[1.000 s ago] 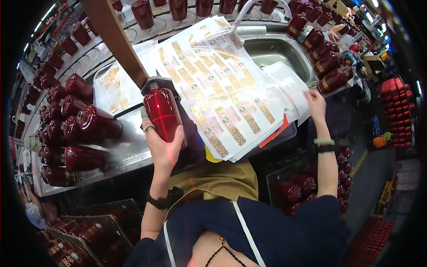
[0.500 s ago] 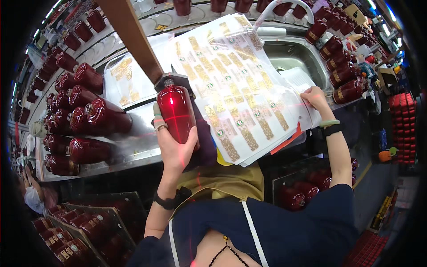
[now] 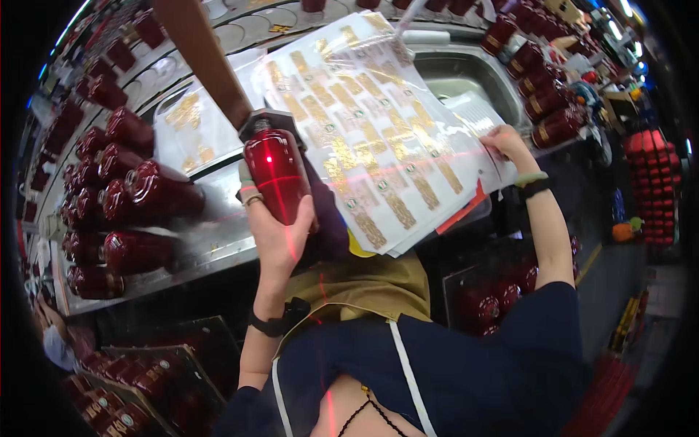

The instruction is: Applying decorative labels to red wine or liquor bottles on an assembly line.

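Observation:
My left hand (image 3: 280,231) is wrapped round a glossy dark-red bottle (image 3: 271,178), its thumb along the near right side. The bottle's neck end points away from me, at a dark angular fixture (image 3: 271,120) at the foot of a brown post. Red light lines cross the bottle and my hand. To the right lie stacked white sheets of gold and pink decals (image 3: 378,135) under clear film. My right hand (image 3: 507,144) is closed in a pinch on the right edge of the sheets; the fingertips' exact hold is too small to tell.
Several dark-red bottles (image 3: 164,191) stand on the metal counter (image 3: 218,231) at left, others along the right edge. Behind the sheets is a steel sink (image 3: 466,76). A tray (image 3: 171,149) with gold pieces sits left of the post (image 3: 200,54). Crates of bottles (image 3: 156,371) are below.
The whole view has shifted, so the counter things appear a little further left. My left hand stays on the bottle and my right hand stays at the sheets' edge.

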`<action>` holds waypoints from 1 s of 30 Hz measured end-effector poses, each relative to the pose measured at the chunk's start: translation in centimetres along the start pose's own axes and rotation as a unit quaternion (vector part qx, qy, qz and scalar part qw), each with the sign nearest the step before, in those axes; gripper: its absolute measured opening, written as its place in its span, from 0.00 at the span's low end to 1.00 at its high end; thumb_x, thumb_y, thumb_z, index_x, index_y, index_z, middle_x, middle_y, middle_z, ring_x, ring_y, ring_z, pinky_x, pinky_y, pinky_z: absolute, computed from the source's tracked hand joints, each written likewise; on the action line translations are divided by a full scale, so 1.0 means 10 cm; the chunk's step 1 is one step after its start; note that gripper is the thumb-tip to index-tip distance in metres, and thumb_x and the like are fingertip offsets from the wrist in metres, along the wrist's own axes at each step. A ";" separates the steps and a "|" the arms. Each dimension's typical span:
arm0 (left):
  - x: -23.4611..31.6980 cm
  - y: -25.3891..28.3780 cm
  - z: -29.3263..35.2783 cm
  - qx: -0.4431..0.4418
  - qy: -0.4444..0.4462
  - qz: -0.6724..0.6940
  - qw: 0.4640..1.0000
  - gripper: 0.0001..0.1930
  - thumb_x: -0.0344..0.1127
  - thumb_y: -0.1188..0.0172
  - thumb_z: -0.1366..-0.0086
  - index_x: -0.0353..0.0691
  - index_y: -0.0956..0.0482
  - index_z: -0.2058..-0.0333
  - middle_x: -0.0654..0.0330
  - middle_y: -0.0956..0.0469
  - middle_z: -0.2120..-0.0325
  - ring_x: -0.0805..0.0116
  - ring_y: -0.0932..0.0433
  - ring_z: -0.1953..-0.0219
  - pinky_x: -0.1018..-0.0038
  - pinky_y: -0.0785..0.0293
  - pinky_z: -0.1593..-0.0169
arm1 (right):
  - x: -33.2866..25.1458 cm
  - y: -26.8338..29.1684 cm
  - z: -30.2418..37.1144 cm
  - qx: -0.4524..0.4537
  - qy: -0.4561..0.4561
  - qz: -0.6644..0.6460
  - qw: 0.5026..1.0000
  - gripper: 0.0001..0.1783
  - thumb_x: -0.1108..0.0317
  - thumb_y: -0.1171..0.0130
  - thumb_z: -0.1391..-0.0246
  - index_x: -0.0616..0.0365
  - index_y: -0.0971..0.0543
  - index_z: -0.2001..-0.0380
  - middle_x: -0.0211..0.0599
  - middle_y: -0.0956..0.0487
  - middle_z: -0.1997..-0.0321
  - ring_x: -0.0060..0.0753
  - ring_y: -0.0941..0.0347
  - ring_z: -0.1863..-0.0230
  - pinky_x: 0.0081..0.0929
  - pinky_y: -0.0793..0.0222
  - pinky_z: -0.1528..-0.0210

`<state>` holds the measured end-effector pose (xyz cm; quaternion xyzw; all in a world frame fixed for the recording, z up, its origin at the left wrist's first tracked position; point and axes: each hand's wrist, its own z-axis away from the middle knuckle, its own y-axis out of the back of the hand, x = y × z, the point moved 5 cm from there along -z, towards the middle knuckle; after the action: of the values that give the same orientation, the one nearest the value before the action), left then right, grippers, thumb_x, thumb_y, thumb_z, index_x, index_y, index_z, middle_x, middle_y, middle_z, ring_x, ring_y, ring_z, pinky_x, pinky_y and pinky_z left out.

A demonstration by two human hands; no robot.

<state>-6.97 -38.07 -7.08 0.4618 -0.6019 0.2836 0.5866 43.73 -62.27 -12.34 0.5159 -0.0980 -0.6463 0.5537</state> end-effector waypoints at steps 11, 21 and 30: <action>0.02 -0.01 0.01 0.003 -0.062 -0.020 0.998 0.49 0.28 0.31 0.41 0.33 0.53 0.27 0.49 0.36 0.36 0.62 0.29 0.40 0.67 0.29 0.38 | -0.01 0.03 0.06 0.036 -0.028 -0.037 0.998 0.23 0.59 0.26 0.49 0.62 0.26 0.85 0.33 0.28 0.86 0.27 0.34 0.91 0.29 0.43 0.88; 0.06 -0.03 0.00 -0.001 -0.059 -0.002 0.998 0.48 0.28 0.31 0.39 0.33 0.53 0.27 0.49 0.36 0.36 0.63 0.29 0.40 0.68 0.29 0.38 | 0.29 0.16 -0.06 -0.009 -0.066 -0.083 0.994 0.09 0.74 0.29 0.48 0.62 0.22 0.72 0.35 0.25 0.83 0.28 0.32 0.88 0.29 0.38 0.87; 0.11 0.11 0.04 -0.078 0.024 0.107 0.991 0.54 0.27 0.23 0.47 0.33 0.51 0.28 0.48 0.32 0.41 0.60 0.25 0.42 0.66 0.23 0.43 | -0.05 0.40 0.38 0.066 0.142 0.346 0.925 0.12 0.69 0.36 0.59 0.66 0.14 0.71 0.60 0.18 0.72 0.58 0.17 0.66 0.44 0.22 0.59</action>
<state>-7.96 -38.23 -5.86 0.3407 -0.6540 0.3076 0.6014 43.19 -65.03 -7.59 0.5721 -0.2333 -0.3261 0.7156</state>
